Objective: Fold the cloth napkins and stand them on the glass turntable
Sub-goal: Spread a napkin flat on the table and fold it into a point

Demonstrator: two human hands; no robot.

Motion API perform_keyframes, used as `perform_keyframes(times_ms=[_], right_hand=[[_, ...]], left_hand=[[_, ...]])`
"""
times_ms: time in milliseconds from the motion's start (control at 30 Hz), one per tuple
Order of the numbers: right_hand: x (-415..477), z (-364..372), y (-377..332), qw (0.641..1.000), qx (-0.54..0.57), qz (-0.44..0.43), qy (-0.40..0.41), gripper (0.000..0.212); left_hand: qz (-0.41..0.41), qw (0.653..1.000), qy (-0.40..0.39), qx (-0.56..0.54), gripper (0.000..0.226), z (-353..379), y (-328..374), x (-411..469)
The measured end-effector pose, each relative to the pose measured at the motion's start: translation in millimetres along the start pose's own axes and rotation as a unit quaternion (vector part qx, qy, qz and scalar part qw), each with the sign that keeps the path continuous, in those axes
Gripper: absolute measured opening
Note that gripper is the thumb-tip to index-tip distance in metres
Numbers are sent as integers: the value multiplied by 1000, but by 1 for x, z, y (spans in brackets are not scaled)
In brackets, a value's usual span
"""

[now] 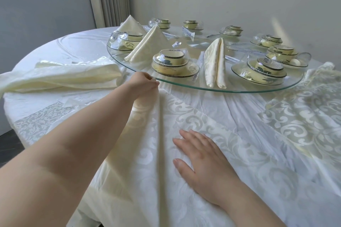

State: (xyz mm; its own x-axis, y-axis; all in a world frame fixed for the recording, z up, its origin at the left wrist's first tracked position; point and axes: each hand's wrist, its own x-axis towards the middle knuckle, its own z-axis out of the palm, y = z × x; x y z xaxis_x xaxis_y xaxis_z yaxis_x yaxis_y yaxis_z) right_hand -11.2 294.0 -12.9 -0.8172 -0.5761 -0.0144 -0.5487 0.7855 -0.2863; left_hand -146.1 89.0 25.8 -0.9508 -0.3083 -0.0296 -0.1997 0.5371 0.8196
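A cream patterned napkin (184, 121) lies spread on the table in front of me, with a lengthwise fold running toward the turntable. My left hand (143, 84) pinches the napkin's far corner, just at the rim of the glass turntable (184, 84). My right hand (201, 162) lies flat on the napkin with fingers straight, pressing it down. Three folded napkins stand on the glass: one at the far left (130, 24), one in front of it (149, 44) and one near the front edge (215, 62).
Several shrink-wrapped bowl-and-plate sets (173, 64) ring the turntable. A loosely folded napkin (70, 75) lies on the white tablecloth at left, and another patterned napkin (304, 108) is spread at right. A wall and radiator stand behind the round table.
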Motion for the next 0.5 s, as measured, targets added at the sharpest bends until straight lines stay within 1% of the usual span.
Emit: perform_keyframes(times_ms=[67,133,200,300,367,400,467,500], right_hand=[[0,0,0,1000,-2,-2,3,94],[0,0,0,1000,-3,-4,4,94],[0,0,0,1000,-4,-4,1,94],[0,0,1,1000,-5,-8,3,94],[0,1,1,1000,-4,-11,7,94],[0,1,1,1000,-3,-13,9,95],[0,1,1,1000,-1,-14,13,95],[0,2,1,1000,-1,-16,20,95]], left_hand=[[23,996,23,82,25,5,-2,2],[36,988,24,147,11,12,-4,3],[45,983,42,171,3,19,-6,5],[47,980,58,182,9,23,-6,6],[52,975,58,208,14,23,-5,6],[62,968,60,235,20,21,-5,5],[80,950,74,293,38,12,-1,-1],[89,943,84,308,43,5,4,-7]])
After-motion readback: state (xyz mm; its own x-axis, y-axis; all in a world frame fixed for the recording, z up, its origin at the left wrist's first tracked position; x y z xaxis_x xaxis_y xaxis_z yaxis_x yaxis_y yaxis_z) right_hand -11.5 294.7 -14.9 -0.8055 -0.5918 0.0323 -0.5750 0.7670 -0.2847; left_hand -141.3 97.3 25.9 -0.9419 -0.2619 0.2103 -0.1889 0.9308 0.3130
